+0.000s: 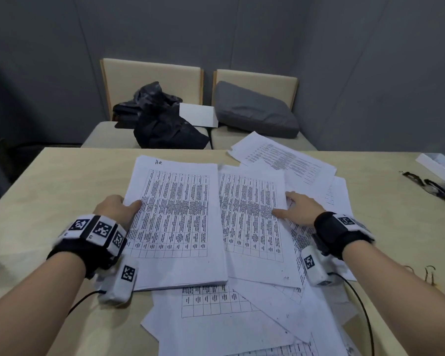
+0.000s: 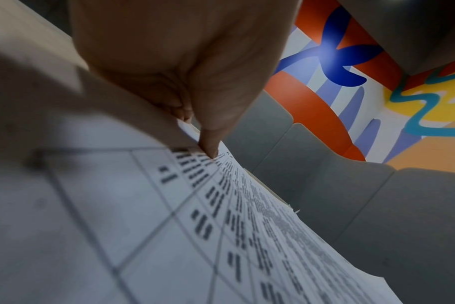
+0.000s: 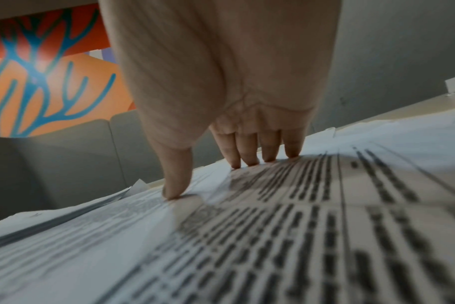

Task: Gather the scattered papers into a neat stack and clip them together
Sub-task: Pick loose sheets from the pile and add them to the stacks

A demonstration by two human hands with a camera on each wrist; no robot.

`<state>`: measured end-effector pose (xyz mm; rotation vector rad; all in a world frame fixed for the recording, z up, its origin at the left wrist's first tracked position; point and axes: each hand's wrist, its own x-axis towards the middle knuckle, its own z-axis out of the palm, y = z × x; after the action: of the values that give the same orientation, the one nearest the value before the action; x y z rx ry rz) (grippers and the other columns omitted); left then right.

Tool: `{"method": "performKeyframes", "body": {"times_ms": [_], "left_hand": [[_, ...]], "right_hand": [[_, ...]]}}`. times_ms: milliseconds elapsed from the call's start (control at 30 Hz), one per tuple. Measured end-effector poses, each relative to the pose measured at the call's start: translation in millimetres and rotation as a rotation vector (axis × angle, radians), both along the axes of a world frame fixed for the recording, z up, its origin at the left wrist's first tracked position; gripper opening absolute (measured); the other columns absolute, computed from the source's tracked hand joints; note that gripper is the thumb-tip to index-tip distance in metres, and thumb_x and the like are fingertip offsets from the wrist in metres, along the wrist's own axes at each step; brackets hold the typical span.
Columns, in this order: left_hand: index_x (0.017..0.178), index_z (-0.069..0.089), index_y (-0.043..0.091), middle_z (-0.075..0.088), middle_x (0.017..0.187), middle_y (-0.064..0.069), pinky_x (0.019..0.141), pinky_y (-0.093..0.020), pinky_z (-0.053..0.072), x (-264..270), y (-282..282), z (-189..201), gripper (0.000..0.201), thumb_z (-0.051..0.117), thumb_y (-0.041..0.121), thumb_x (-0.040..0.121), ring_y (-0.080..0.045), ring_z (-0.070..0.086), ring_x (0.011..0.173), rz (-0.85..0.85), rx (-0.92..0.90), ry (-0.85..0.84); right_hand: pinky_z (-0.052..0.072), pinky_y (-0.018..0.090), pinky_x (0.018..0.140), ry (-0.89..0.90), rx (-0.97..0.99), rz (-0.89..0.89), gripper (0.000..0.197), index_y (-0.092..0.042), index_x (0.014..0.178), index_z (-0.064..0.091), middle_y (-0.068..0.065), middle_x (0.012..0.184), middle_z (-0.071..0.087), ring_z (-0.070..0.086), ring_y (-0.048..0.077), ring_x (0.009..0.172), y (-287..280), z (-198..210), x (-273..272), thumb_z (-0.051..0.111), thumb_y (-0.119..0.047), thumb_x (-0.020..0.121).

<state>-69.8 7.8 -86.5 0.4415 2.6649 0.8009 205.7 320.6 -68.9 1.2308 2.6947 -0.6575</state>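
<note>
Printed sheets with tables lie scattered over the beige table. A squared-up paper stack sits left of centre. My left hand pinches its left edge; in the left wrist view the left hand has its thumb on top and curled fingers under the stack. To the right lies a single loose sheet. My right hand rests at its right edge, thumb pressing on it. In the right wrist view the right hand has straight fingers touching the papers beside it.
More loose sheets fan out at the near edge and far right. Black clips and a white box lie at the right edge. Two chairs behind hold dark clothing and a grey cushion.
</note>
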Motion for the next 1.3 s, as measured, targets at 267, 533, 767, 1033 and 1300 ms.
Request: {"method": "performKeyframes", "body": {"times_ms": [267,533,767,1033,1300], "left_hand": [[0.070,0.052,0.010,0.059,0.066,-0.009,0.060,-0.029,0.040,-1,-1,3,0.038,0.056,0.041,0.092,-0.028,0.059,0.067,-0.024,0.003,-0.014],[0.067,0.051,0.011,0.058,0.063,-0.007,0.061,-0.029,0.041,0,-3,5,0.040,0.055,0.042,0.092,-0.029,0.059,0.068,-0.043,0.005,-0.011],[0.064,0.049,0.012,0.056,0.057,-0.007,0.054,-0.028,0.036,0,-3,4,0.042,0.055,0.042,0.093,-0.024,0.054,0.057,-0.040,0.008,0.003],[0.068,0.052,0.009,0.058,0.060,-0.009,0.056,-0.028,0.041,-2,-3,2,0.041,0.055,0.042,0.092,-0.027,0.057,0.059,-0.040,0.007,-0.020],[0.081,0.059,0.006,0.060,0.068,-0.009,0.060,-0.030,0.043,1,-3,1,0.038,0.056,0.043,0.092,-0.029,0.061,0.070,-0.035,0.027,-0.010]], "right_hand": [[0.045,0.034,0.098,0.216,-0.161,-0.042,0.041,-0.021,0.105,0.065,0.006,0.123,0.057,0.053,0.027,0.117,-9,-1,-2,0.074,-0.049,0.077],[0.055,0.047,0.090,0.343,-0.497,-0.386,0.033,0.004,0.116,0.062,0.020,0.106,0.072,0.068,0.039,0.096,11,30,42,0.068,-0.010,0.087],[0.049,0.039,0.082,0.020,-0.158,-0.356,0.091,-0.010,0.142,0.040,0.015,0.140,0.050,0.058,0.031,0.106,13,26,83,0.080,-0.048,0.070],[0.043,0.042,0.106,0.015,-0.230,-0.248,0.169,-0.014,0.152,0.015,0.008,0.148,0.042,0.049,0.028,0.127,32,8,65,0.083,-0.076,0.011],[0.053,0.042,0.089,0.632,-0.239,-0.492,0.079,-0.007,0.136,0.042,0.012,0.126,0.058,0.062,0.030,0.105,-4,22,48,0.085,-0.006,0.069]]}}
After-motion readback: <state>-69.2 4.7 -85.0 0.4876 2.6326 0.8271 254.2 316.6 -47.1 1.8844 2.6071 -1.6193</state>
